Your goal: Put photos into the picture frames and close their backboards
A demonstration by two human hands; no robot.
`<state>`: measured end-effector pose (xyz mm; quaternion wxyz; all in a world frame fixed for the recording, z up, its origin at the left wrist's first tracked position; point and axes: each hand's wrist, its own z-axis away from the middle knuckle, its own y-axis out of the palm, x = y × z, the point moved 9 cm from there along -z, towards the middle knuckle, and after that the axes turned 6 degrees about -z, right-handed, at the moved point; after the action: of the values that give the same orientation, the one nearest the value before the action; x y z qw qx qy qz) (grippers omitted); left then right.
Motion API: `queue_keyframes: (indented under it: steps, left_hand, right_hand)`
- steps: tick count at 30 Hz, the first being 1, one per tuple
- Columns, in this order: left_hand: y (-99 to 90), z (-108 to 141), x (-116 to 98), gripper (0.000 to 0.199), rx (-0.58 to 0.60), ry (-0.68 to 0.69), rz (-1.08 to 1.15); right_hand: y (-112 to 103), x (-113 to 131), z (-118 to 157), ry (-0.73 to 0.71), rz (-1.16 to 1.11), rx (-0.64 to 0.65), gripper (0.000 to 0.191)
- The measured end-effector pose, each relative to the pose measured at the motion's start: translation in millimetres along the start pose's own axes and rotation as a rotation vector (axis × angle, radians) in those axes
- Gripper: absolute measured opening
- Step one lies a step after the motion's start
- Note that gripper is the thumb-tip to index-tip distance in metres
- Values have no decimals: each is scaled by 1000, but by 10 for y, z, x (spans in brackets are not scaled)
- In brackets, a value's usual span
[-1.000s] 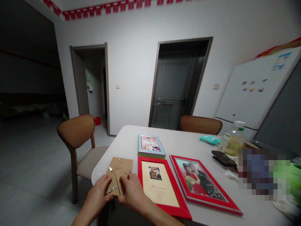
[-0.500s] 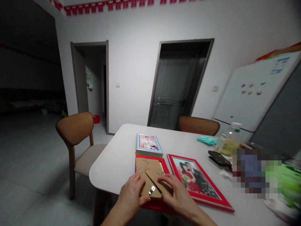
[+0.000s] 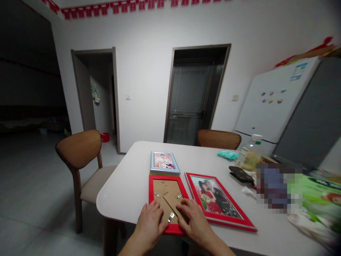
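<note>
A red picture frame (image 3: 152,185) lies face down at the table's front edge, its brown backing board (image 3: 169,188) seated inside the opening. Metal clips and a diagonal slit show on the board. My left hand (image 3: 150,221) rests on the frame's lower left, fingertips and thumb on the board, holding nothing. On the lower right, my right hand (image 3: 195,219) has its fingers spread over the board and the frame's side. To the right lies a larger red framed photo (image 3: 221,202), face up. Beyond the frame is a light blue framed photo (image 3: 164,161), with a green edge beneath it.
The white table (image 3: 124,185) carries a dark wallet-like item (image 3: 241,175), a plastic bottle (image 3: 249,153), a teal packet (image 3: 227,154) and green packaging (image 3: 317,193) on the right. Wooden chairs stand at the left (image 3: 80,149) and far side (image 3: 218,139).
The backing board, held tilted above the red frame before, now sits down inside its opening. Both hands have lowered with it and lie flatter. The view has shifted slightly right.
</note>
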<state>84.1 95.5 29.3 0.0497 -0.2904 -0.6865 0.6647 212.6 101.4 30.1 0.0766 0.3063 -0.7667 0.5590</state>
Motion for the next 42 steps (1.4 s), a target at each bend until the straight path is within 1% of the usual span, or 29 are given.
queue_keyframes:
  steps: [3,4,9,12,14,18,20,22,24,26,29,32,37,42]
  left_hand:
    - [46,42,-18,47,-4,55,57]
    - [56,48,-22,49,-7,71,69]
    - [30,44,-23,43,-40,79,73]
    - [0,50,-34,49,-39,57,80]
    - [-21,60,-37,52,-44,38,88]
    - [-35,68,-25,59,-51,16,113]
    - [-26,67,-7,64,-51,10,129]
    - [-15,65,10,63,-58,12,139]
    - [1,64,21,58,-62,20,140]
    - [16,62,21,51,-65,36,135]
    - [18,57,15,45,-71,50,134]
    - [15,53,13,44,-60,40,145]
    - [11,53,7,46,-46,29,145]
    - [30,53,41,56,-50,19,162]
  right_hand:
    - [-6,-5,-12,-31,9,23,27]
    - [-18,-20,-33,-29,17,29,27]
    - [-85,-163,-242,59,192,11,28]
    - [-59,-199,-336,99,281,28,26]
    - [-39,-185,-354,95,286,40,26]
    - [-34,-142,-329,52,225,53,28]
    - [-41,-154,-315,56,211,53,29]
    - [-54,-153,-298,62,207,34,29]
    - [-65,-88,-261,30,187,3,27]
    - [-44,64,-194,-59,133,11,28]
    - [30,362,-53,-220,34,121,27]
    - [31,546,44,-292,-8,185,24]
    - [-2,610,77,-323,-6,190,22]
    - [-25,647,131,-336,-23,236,21]
